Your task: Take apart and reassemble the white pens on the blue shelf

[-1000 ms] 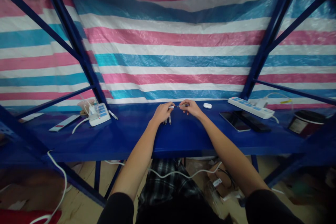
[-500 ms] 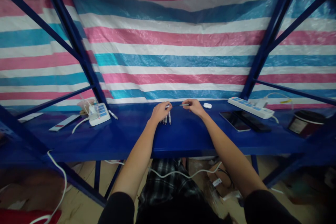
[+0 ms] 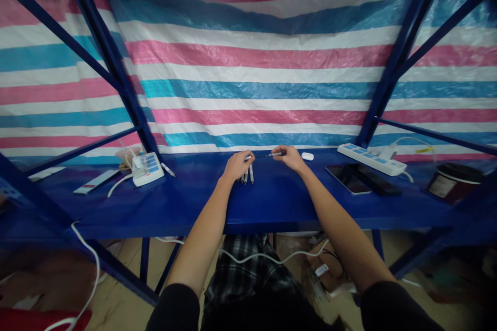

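Observation:
Over the blue tabletop [image 3: 272, 201], my left hand [image 3: 236, 165] pinches a small white piece [image 3: 248, 157] that looks like a pen part. Facing it from the right, my right hand [image 3: 286, 156] has its fingers closed on a slim pen [image 3: 275, 154] whose thin dark end points left. A small gap separates the two pieces. Several pens [image 3: 251, 174] lie side by side on the table just below my left hand, partly hidden by it. A white earbud case [image 3: 307, 156] rests right of my right hand.
Left are a power strip [image 3: 148, 169], a lone pen [image 3: 167, 169] and a flat pale box [image 3: 96, 181]. Right are another power strip [image 3: 371, 159], a phone [image 3: 347, 179], a black item [image 3: 373, 180] and a dark tub [image 3: 454, 182]. A white cable [image 3: 272, 257] crosses below the table edge.
My right hand and its pen have shifted very slightly; the thin link between the two held pieces now looks like a gap. My left hand has barely moved.

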Demonstrator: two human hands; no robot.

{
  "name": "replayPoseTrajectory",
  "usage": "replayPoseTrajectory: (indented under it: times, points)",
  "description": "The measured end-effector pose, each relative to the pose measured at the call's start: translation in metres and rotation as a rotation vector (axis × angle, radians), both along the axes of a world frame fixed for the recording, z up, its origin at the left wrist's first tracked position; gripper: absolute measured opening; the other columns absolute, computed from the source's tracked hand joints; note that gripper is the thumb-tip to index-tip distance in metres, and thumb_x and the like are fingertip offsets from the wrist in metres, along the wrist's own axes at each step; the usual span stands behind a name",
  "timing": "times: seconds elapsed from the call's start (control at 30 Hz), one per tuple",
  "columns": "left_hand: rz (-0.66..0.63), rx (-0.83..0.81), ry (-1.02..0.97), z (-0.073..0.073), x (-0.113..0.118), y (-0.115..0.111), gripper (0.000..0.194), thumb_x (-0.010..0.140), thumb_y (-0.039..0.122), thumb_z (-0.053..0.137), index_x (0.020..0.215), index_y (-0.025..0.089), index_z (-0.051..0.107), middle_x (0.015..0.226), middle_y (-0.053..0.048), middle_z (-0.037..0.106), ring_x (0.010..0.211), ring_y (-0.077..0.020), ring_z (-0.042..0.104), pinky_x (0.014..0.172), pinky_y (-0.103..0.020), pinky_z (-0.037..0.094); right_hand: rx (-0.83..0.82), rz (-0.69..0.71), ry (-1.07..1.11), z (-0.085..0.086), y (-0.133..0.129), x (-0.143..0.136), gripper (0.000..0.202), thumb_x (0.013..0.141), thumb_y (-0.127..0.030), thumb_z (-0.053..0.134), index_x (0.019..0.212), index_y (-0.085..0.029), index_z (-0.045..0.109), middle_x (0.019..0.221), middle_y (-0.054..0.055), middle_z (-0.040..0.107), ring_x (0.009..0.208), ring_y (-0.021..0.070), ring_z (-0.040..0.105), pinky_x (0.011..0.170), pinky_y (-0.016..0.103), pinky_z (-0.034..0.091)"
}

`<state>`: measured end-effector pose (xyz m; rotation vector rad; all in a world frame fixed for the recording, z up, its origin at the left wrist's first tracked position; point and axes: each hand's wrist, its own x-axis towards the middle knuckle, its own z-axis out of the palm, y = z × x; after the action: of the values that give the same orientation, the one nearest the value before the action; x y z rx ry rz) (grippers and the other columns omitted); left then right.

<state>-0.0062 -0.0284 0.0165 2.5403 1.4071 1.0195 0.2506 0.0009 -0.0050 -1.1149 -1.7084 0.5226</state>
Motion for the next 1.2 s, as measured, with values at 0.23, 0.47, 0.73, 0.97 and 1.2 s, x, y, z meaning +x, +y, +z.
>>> replayPoseTrajectory:
  times: [0.23, 0.47, 0.73, 0.97, 1.2]
  points:
    - [0.01, -0.014, -0.009, 0.0, -0.001, 0.001, 0.02, 0.095, 0.036, 0.055, 0.1, 0.026, 0.072, 0.099, -0.003, 0.076, 0.086, -0.0223, 0.067, 0.073, -0.029, 0.044, -0.014, -0.01, 0.016, 0.001, 0.001, 0.005, 0.024, 0.07, -0.019, 0.075, 0.094, -0.017, 0.077, 0.095, 0.007, 0.077, 0.084, 0.0206, 0.067, 0.08, 0.032, 0.051]
    - [0.023, -0.037, -0.007, 0.002, -0.002, 0.0, 0.023, 0.095, 0.035, 0.054, 0.101, 0.024, 0.073, 0.1, -0.004, 0.076, 0.087, -0.0216, 0.067, 0.075, -0.028, 0.045, -0.036, 0.017, 0.036, 0.0, 0.002, 0.008, 0.026, 0.069, -0.019, 0.075, 0.094, -0.017, 0.077, 0.095, 0.008, 0.077, 0.088, 0.0231, 0.069, 0.083, 0.034, 0.052]
    - [0.013, -0.036, -0.039, 0.001, -0.003, 0.002, 0.022, 0.094, 0.036, 0.055, 0.099, 0.024, 0.073, 0.09, -0.002, 0.075, 0.077, -0.0198, 0.064, 0.069, -0.027, 0.04, -0.193, 0.045, 0.248, 0.005, -0.001, 0.011, 0.021, 0.073, -0.028, 0.073, 0.091, -0.016, 0.073, 0.084, 0.007, 0.074, 0.071, 0.0187, 0.064, 0.065, 0.03, 0.051]
    - [-0.016, -0.037, -0.075, 0.0, -0.002, 0.003, 0.023, 0.094, 0.035, 0.056, 0.1, 0.022, 0.074, 0.092, -0.004, 0.075, 0.079, -0.0196, 0.065, 0.071, -0.027, 0.042, -0.395, 0.192, 0.565, 0.004, -0.008, -0.011, 0.032, 0.08, -0.047, 0.071, 0.088, -0.018, 0.062, 0.052, -0.008, 0.037, 0.045, 0.009, 0.034, 0.046, 0.024, 0.041]
    - [-0.036, -0.026, -0.073, -0.002, -0.001, 0.004, 0.022, 0.094, 0.035, 0.057, 0.099, 0.023, 0.074, 0.096, -0.003, 0.076, 0.083, -0.0201, 0.066, 0.071, -0.027, 0.044, -0.222, 0.121, 0.251, -0.004, -0.008, -0.021, 0.042, 0.068, -0.053, 0.079, 0.083, -0.015, 0.073, 0.058, -0.001, 0.055, 0.048, 0.0107, 0.045, 0.046, 0.025, 0.035]
